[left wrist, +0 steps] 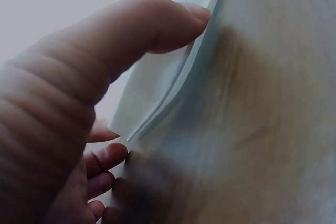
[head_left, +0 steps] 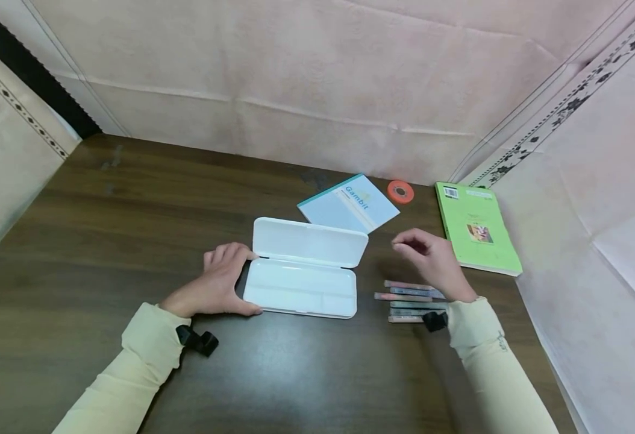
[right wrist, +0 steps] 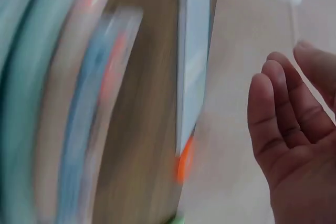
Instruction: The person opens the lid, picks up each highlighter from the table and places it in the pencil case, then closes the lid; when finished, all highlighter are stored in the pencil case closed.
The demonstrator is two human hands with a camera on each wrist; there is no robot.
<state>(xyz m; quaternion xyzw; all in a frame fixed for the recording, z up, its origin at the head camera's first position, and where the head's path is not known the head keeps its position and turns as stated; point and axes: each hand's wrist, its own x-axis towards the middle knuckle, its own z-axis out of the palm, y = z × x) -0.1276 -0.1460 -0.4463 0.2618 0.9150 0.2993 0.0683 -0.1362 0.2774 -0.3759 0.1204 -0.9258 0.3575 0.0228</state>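
One white pencil case is set on the brown wooden surface, its lid folded back on the far side and its shallow tray turned upward. At its left end it is held by the left hand: the thumb is laid against the near corner and the fingers are bent by the hinge; from the left wrist the thumb is seen to be rested on the rim. The right hand is held empty in the air to the right of the case, apart from it, with its fingers loosely bent and a narrow gap left between thumb and index finger. Also to the right of the case, six slim pens in pink, blue, teal and pale tones are laid side by side, their right ends partly hidden by the wrist. Just behind the case and to its right, a pale blue notebook marked "Gambit" is placed at a slant, and farther behind the case an orange roll is laid flat. Well to the right of the case, a green book is set down. Behind the case, the surface is backed by pale cloth
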